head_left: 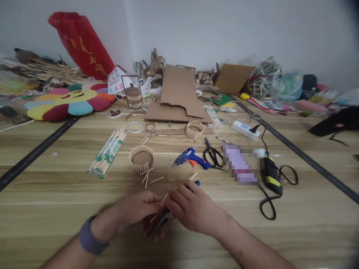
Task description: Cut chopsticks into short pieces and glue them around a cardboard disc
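My left hand is closed, its thumb and forefinger pinching a thin wooden stick. My right hand is wrapped from above round a dark grey tool with a blue end; the fingers hide its kind. A pale stick end shows beyond the right knuckles. Both hands meet just above the table, close to me. Several short cut sticks lie in front of them, beside a round basket with a cardboard base and a wall of upright sticks.
A blue glue gun, black scissors and a corded black device lie to the right. Bagged sticks are on the left. Farther back are a second stick ring, a power strip and cardboard sheets.
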`<state>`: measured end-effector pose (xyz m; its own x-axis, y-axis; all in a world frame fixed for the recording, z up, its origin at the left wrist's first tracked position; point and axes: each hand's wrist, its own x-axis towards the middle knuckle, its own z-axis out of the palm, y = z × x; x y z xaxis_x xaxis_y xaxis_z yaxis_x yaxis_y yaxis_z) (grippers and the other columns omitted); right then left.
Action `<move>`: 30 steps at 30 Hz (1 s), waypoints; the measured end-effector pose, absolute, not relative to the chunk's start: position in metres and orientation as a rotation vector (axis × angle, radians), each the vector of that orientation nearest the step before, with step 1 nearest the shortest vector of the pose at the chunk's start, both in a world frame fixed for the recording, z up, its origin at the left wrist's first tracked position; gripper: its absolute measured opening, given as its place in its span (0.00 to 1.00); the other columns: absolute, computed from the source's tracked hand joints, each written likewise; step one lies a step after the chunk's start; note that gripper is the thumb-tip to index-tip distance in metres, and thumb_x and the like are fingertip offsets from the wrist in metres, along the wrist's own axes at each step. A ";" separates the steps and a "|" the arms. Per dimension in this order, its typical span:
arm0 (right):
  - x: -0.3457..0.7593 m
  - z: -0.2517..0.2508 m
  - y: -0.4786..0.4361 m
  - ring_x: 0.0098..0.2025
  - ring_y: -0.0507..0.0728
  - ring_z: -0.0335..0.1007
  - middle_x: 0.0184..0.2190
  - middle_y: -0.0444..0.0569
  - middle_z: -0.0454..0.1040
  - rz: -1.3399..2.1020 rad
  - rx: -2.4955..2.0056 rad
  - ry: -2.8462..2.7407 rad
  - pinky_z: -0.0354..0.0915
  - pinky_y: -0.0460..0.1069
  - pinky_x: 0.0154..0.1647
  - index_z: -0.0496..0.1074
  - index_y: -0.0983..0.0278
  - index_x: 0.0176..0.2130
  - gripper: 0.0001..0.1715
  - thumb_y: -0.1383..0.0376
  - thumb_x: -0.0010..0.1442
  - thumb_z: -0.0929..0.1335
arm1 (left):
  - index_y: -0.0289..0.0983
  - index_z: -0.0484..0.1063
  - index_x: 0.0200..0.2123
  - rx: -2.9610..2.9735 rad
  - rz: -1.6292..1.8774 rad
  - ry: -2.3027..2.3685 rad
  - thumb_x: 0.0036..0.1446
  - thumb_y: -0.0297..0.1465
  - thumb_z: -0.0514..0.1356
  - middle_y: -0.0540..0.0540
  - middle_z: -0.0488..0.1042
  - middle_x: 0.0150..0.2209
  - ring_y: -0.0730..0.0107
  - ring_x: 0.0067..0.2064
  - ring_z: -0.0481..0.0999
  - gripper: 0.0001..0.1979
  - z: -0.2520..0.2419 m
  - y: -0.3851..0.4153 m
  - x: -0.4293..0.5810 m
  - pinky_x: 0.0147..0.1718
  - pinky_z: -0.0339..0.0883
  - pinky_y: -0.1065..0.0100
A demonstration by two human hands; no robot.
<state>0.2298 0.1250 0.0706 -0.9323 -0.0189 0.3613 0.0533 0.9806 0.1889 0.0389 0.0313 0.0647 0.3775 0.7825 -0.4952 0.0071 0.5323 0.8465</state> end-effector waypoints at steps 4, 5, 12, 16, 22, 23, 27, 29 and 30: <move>0.229 0.069 0.127 0.32 0.57 0.64 0.31 0.47 0.75 -0.250 -0.005 -2.710 0.54 0.54 0.37 0.71 0.63 0.36 0.11 0.70 0.68 0.62 | 0.37 0.71 0.37 0.893 0.576 1.040 0.56 0.59 0.57 0.50 0.76 0.21 0.71 0.20 0.71 0.29 0.059 0.030 0.042 0.21 0.59 0.72; 0.229 0.069 0.129 0.33 0.57 0.64 0.31 0.47 0.75 -0.227 -0.005 -2.674 0.54 0.54 0.38 0.71 0.63 0.36 0.11 0.70 0.68 0.62 | 0.37 0.70 0.38 0.898 0.597 1.053 0.56 0.59 0.57 0.50 0.76 0.21 0.71 0.20 0.71 0.29 0.059 0.030 0.042 0.22 0.60 0.72; 0.230 0.063 0.136 0.37 0.58 0.68 0.35 0.50 0.74 0.249 -0.345 -2.471 0.61 0.51 0.38 0.71 0.63 0.43 0.05 0.66 0.66 0.67 | 0.39 0.69 0.35 0.763 0.989 1.181 0.58 0.52 0.61 0.50 0.77 0.31 0.67 0.33 0.76 0.21 0.063 0.037 0.044 0.34 0.66 0.67; 0.227 0.061 0.128 0.38 0.59 0.70 0.36 0.49 0.74 0.634 -0.534 -2.489 0.65 0.50 0.36 0.72 0.63 0.41 0.17 0.62 0.54 0.77 | 0.39 0.67 0.31 0.709 1.065 1.215 0.55 0.44 0.63 0.52 0.74 0.29 0.69 0.33 0.73 0.15 0.056 0.041 0.049 0.33 0.62 0.69; 0.223 0.060 0.117 0.41 0.61 0.71 0.39 0.51 0.74 0.754 -0.626 -2.488 0.67 0.52 0.38 0.74 0.63 0.43 0.22 0.65 0.49 0.80 | 0.40 0.68 0.30 0.853 1.097 1.314 0.51 0.36 0.59 0.50 0.73 0.31 0.64 0.37 0.71 0.07 0.061 0.038 0.059 0.39 0.65 0.65; 0.222 0.059 0.117 0.41 0.61 0.70 0.39 0.51 0.74 0.740 -0.633 -2.490 0.66 0.52 0.38 0.74 0.63 0.43 0.21 0.66 0.49 0.79 | 0.40 0.69 0.31 0.906 1.099 1.339 0.52 0.36 0.59 0.50 0.74 0.33 0.63 0.39 0.71 0.06 0.062 0.038 0.061 0.41 0.65 0.64; 0.222 0.055 0.119 0.38 0.59 0.70 0.36 0.49 0.73 0.704 -0.701 -2.459 0.65 0.50 0.35 0.72 0.63 0.38 0.18 0.66 0.49 0.79 | 0.40 0.69 0.35 1.086 1.024 1.399 0.61 0.44 0.54 0.48 0.75 0.35 0.62 0.38 0.73 0.14 0.060 0.035 0.064 0.40 0.67 0.63; 0.222 0.056 0.122 0.37 0.59 0.70 0.35 0.48 0.74 0.768 -0.755 -2.412 0.64 0.50 0.35 0.72 0.63 0.37 0.18 0.64 0.49 0.79 | 0.40 0.68 0.35 1.119 1.007 1.404 0.63 0.49 0.52 0.47 0.75 0.34 0.63 0.37 0.73 0.18 0.058 0.034 0.065 0.38 0.68 0.63; 0.223 0.057 0.124 0.36 0.58 0.70 0.35 0.47 0.74 0.835 -0.780 -2.380 0.65 0.50 0.35 0.72 0.63 0.38 0.17 0.63 0.50 0.78 | 0.40 0.68 0.35 1.118 1.010 1.384 0.63 0.50 0.52 0.47 0.75 0.34 0.63 0.37 0.74 0.19 0.058 0.034 0.065 0.38 0.69 0.63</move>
